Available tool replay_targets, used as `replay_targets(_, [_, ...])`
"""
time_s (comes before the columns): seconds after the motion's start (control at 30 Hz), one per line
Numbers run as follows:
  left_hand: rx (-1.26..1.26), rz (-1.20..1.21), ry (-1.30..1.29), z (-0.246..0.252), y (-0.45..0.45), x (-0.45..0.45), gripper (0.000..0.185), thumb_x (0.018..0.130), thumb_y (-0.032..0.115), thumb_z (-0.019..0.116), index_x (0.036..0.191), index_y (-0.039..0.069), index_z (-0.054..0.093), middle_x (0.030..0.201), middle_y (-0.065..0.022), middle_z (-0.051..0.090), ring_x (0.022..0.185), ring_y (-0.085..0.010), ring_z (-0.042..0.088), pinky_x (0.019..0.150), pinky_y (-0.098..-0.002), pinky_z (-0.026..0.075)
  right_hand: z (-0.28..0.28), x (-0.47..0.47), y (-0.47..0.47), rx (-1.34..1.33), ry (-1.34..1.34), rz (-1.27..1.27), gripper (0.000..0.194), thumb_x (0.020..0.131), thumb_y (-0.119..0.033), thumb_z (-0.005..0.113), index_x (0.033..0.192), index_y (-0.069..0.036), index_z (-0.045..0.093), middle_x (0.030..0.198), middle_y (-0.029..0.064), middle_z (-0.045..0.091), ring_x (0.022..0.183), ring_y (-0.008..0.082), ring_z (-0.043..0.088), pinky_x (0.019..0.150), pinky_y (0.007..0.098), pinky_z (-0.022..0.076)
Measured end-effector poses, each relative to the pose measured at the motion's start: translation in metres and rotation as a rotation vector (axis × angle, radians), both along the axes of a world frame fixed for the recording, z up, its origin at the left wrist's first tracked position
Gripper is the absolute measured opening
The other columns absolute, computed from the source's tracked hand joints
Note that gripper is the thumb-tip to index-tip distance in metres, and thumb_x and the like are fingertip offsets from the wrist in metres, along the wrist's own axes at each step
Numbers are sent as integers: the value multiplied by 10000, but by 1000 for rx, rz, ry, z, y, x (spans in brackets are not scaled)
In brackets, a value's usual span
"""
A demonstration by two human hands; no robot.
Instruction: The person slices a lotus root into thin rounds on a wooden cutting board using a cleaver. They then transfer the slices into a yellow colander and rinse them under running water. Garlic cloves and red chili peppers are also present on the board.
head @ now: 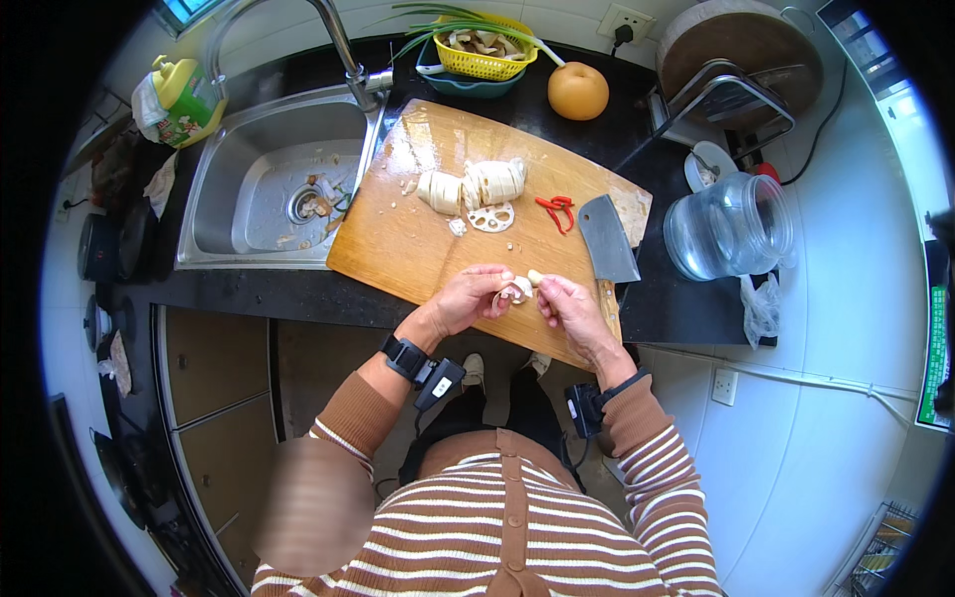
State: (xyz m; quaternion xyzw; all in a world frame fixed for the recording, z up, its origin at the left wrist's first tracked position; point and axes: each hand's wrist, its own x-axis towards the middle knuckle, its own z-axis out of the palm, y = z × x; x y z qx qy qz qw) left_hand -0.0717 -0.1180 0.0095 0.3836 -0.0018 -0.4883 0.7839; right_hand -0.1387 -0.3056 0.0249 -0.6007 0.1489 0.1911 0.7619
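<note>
Above the near edge of a wooden cutting board (pixel 418 149), my left hand (pixel 471 297) pinches a piece of garlic with loose papery skin (pixel 515 292). Close beside it, my right hand (pixel 571 312) holds a pale garlic clove (pixel 535 277) between thumb and fingertip. Sliced lotus root (pixel 492 183) lies in a row on the board, and one round slice (pixel 491 218) rests flat in front of it. To the right are several red chillies (pixel 556 212). A cleaver (pixel 608 239) lies on the board's right side, its wooden handle towards me.
A steel sink (pixel 254 194) with food scraps around its drain is on the left. Behind the board stand a yellow basket (pixel 489 56) with scallions across it and a round orange-tan fruit (pixel 578 91). A large clear jar (pixel 716 227) lies tilted at the right.
</note>
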Motion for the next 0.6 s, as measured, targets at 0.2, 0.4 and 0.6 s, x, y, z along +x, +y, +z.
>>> replay_targets(0.2, [42, 153, -110, -2, 12, 12, 143, 903, 209, 546, 850, 81, 578, 721, 22, 573, 589, -40, 496, 494, -167, 369, 4, -3, -13, -70, 107, -35, 269, 950, -247, 469, 1019, -24, 603, 715, -41, 470, 602, 28, 423, 514, 162, 350])
replay_targets(0.4, [800, 714, -621, -5, 106, 68, 186, 810, 175, 644, 946, 52, 617, 811, -27, 577, 695, -97, 528, 617, -219, 444, -3, -5, -23, -457, -116, -17, 213, 856, -148, 575, 955, 37, 617, 799, 42, 606, 688, 147, 552, 684, 268, 457])
replay_targets(0.6, [1565, 988, -1107, -11, 159, 81, 281, 750, 147, 684, 984, 10, 609, 962, -103, 576, 852, -184, 545, 759, -306, 453, -3, -3, -26, -758, -361, 58, 202, 809, -127, 591, 949, 16, 620, 855, 159, 618, 734, 286, 603, 685, 349, 475])
